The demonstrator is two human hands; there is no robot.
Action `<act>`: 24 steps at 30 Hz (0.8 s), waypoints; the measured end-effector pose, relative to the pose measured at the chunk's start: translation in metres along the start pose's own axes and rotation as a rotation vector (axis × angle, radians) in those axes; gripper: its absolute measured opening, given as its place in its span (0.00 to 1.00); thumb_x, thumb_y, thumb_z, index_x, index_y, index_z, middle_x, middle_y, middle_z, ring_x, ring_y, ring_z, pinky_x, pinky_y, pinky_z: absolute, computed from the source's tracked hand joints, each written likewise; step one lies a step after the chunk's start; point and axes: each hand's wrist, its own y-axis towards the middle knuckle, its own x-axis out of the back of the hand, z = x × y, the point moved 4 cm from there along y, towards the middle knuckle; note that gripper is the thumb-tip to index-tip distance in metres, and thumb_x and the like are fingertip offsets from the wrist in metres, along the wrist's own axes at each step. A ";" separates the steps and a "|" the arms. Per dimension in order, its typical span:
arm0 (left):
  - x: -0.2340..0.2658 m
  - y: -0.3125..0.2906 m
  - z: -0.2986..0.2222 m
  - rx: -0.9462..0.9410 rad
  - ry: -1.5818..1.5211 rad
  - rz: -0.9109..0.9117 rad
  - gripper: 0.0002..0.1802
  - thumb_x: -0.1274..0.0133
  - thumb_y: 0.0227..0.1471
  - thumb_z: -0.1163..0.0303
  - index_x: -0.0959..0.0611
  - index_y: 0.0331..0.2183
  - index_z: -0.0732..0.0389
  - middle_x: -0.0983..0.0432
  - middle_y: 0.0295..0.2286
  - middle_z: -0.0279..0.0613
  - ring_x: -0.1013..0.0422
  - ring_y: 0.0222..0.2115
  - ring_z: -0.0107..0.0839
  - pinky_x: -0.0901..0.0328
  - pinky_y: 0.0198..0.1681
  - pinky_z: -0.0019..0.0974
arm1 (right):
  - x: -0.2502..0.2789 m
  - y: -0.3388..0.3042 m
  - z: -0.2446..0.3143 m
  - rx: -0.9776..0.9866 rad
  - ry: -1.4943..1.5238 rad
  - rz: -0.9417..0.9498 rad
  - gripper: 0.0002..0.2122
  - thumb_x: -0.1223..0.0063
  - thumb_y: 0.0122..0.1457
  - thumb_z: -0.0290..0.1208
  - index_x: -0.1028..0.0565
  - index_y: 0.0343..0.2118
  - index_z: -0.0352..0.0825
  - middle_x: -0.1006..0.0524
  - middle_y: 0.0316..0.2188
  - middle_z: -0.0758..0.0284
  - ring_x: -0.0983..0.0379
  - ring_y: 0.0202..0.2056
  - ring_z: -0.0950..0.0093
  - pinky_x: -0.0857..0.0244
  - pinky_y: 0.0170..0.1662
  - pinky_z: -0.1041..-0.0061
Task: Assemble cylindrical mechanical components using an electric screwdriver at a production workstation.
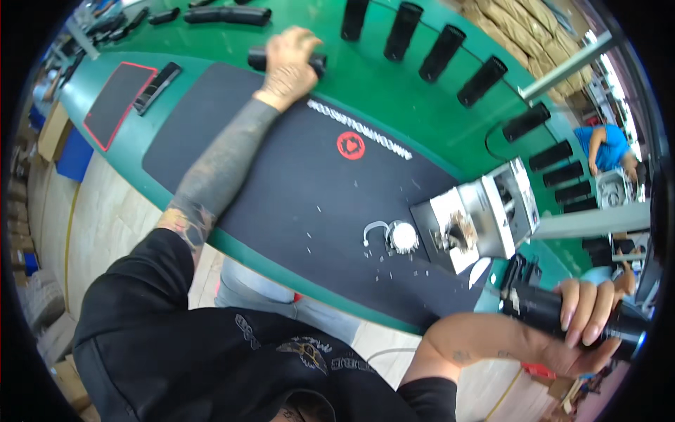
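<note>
The left hand grasps a smooth black cylinder lying on its side at the far edge of a long matte black mat, fingers curled over its middle so that both ends show. The right hand is wrapped around a thicker, glossy black cylinder at the lower right, held by the counter's near edge.

The mat, rounded at its left end, carries a line of white lettering and a round red emblem with a heart shape in it. It lies on a glossy green counter. Toward its right end stands a boxy, shiny metal machine, with brownish debris in its opening; just left of it sits a round, silvery device with a curved pale strip. Small white scraps speckle the mat nearby.

Black tubes with rough-looking rims stand upright beyond the mat. At left, a ridged black piece lies beside a red-edged dark panel. The left forearm hides part of the mat, and a pale metal bar crosses the right side, below a co-worker in blue.
</note>
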 end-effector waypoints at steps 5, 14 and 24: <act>-0.032 0.024 -0.070 -0.279 -0.375 0.158 0.24 0.50 0.27 0.79 0.26 0.36 0.60 0.32 0.39 0.42 0.35 0.43 0.41 0.40 0.46 0.41 | 0.007 -0.010 0.010 0.292 0.010 -0.147 0.32 0.33 0.41 0.35 0.42 0.45 0.30 0.38 0.26 0.71 0.35 0.24 0.82 0.42 0.29 0.83; -0.203 0.074 0.006 0.609 -0.527 0.317 0.57 0.37 0.31 0.48 0.45 0.51 0.77 0.43 0.49 0.64 0.44 0.52 0.50 0.45 0.54 0.40 | -0.003 0.006 0.005 0.108 0.158 -0.006 0.33 0.50 0.47 0.60 0.38 0.54 0.46 0.34 0.29 0.67 0.39 0.24 0.77 0.47 0.32 0.80; -0.066 0.037 -0.111 0.568 -1.012 0.226 0.36 0.37 0.32 0.61 0.32 0.43 0.67 0.29 0.35 0.48 0.31 0.36 0.37 0.36 0.41 0.36 | 0.005 -0.016 0.020 0.289 -0.015 -0.032 0.21 0.45 0.51 0.47 0.28 0.44 0.38 0.32 0.34 0.67 0.35 0.31 0.76 0.44 0.33 0.79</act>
